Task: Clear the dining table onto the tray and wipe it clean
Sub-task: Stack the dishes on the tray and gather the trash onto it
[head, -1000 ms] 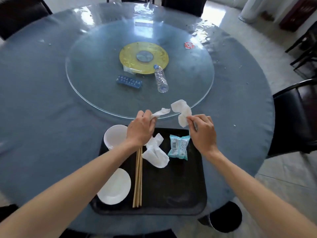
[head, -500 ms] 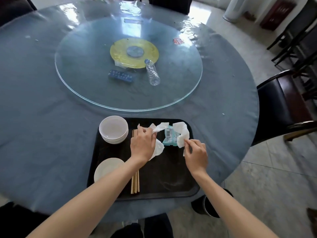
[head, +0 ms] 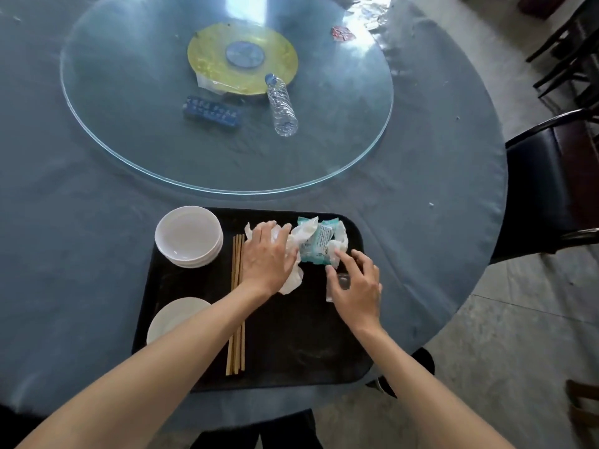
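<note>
A black tray (head: pixel 291 351) lies on the near edge of the round grey-blue table (head: pixel 81 238). On it are stacked white bowls (head: pixel 189 234), a white plate (head: pixel 175 319), wooden chopsticks (head: pixel 238 319), crumpled white tissues (head: pixel 293 277) and a teal packet (head: pixel 319 244). My left hand (head: pixel 269 257) presses flat on the tissues. My right hand (head: pixel 356 283) hovers with loose, spread fingers, its fingertips touching a tissue beside the packet. A plastic bottle (head: pixel 282 105), a blue box (head: pixel 212 112) and a red wrapper (head: pixel 341 33) lie on the glass turntable (head: pixel 129 150).
A yellow disc (head: pixel 207 59) sits at the turntable's centre. Dark chairs (head: pixel 544 189) stand at the table's right side on a tiled floor. A small white crumb (head: pixel 431 204) lies on the cloth right of the tray.
Both hands came down from the turntable's edge with white tissues and laid them on the tray by the teal packet. The fingers have loosened from pinching to flat and relaxed.
</note>
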